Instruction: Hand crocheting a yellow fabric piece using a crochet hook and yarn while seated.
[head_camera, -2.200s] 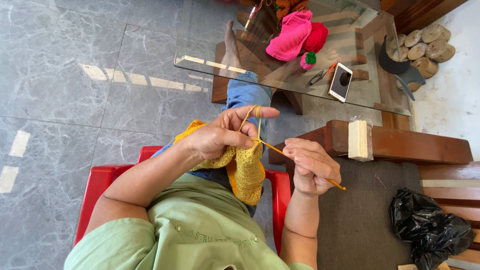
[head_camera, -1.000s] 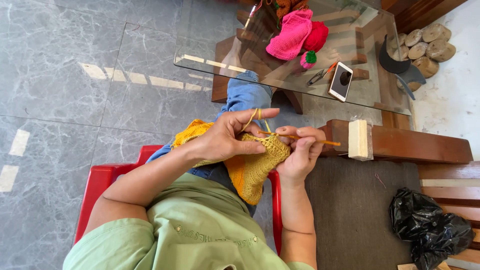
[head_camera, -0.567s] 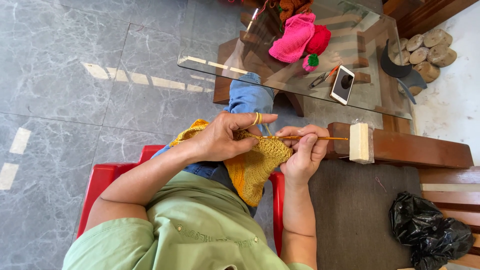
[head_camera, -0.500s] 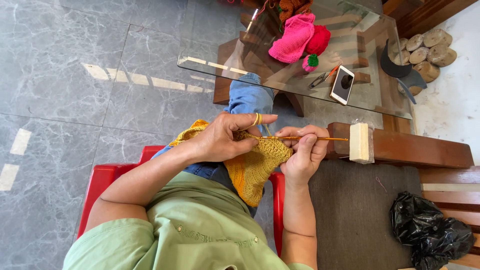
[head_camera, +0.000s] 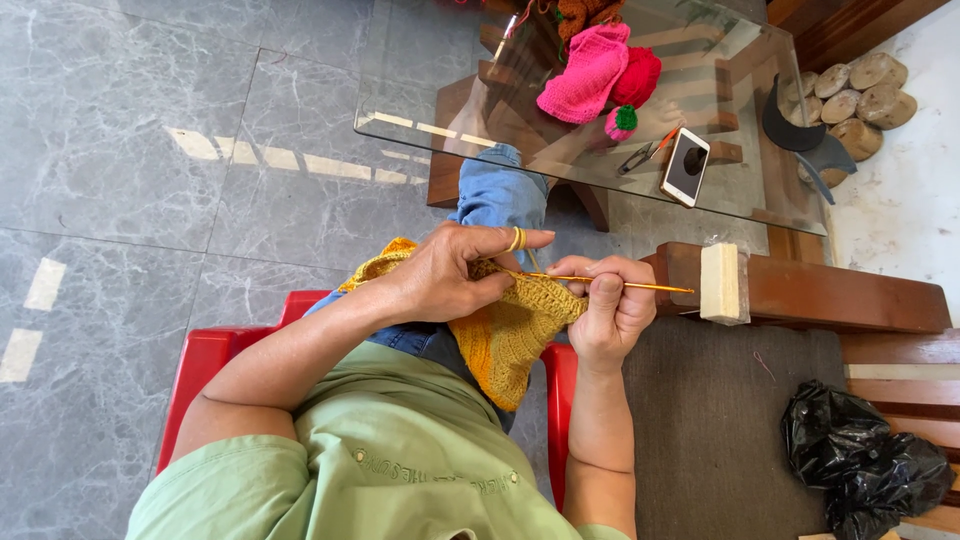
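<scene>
the grey marble floor (head_camera: 150, 200) filled most of the view, and on it stood a glass counter (head_camera: 420, 100) on a wooden base. on the glass lay a pink knitted piece (head_camera: 585, 75), a red yarn ball (head_camera: 640, 75), a small green pompom (head_camera: 625, 118), scissors (head_camera: 640, 155) and a phone (head_camera: 686, 166). beside it was a wooden bench (head_camera: 850, 295) with a white block (head_camera: 720, 283) on its arm, a dark cushion (head_camera: 700, 430) and a black plastic bag (head_camera: 865, 470). the person sat on a red plastic chair (head_camera: 215, 360).

compared with two seconds before, the two hands had come together: then the right hand was apart and the hook pulled out to the side, now the hook's tip was inside the edge of the work. i judged that a new stitch was being made.

the yellow crochet piece (head_camera: 510, 335) lay on the lap, over the blue jeans, hanging down between the hands. the left hand (head_camera: 450, 275) was closed on its upper edge, with the yellow yarn (head_camera: 516, 240) wound around the stretched index finger. the right hand (head_camera: 605, 310) was closed around the crochet hook (head_camera: 640, 286), fingers pinching its shaft. the hook's long axis ran nearly horizontal in the picture, the working tip pointing to the left hand and the free end pointing to the white block.
</scene>
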